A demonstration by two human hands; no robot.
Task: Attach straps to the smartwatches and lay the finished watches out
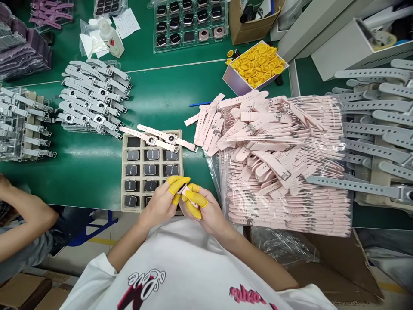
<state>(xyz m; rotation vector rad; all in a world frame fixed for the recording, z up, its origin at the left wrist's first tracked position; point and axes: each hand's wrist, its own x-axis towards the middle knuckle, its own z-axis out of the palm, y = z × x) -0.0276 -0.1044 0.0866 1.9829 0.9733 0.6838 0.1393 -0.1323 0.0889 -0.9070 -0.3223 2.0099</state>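
Note:
Yellow finger cots cover several fingertips on both hands, which meet close to my body over the tray's near right corner. My left hand (163, 200) pinches a small dark smartwatch body (183, 188). My right hand (206, 209) is closed on a pale pink watch strap (186, 192) against the watch's side; the fingers hide much of the joint. Beneath them lies a beige tray (123, 178) with dark-faced watch bodies in its pockets. Across its far edge rest two smartwatches with pink straps (171, 138). Loose pink straps (267, 129) lie heaped over bagged ones to the right.
Watches with pale grey straps (97, 92) are stacked at left, with more grey straps (377, 105) far right. A box of yellow finger cots (258, 64) stands behind the pink heap. A clear tray of watch bodies (190, 26) sits farther back. Another person's arm (29, 215) is at left.

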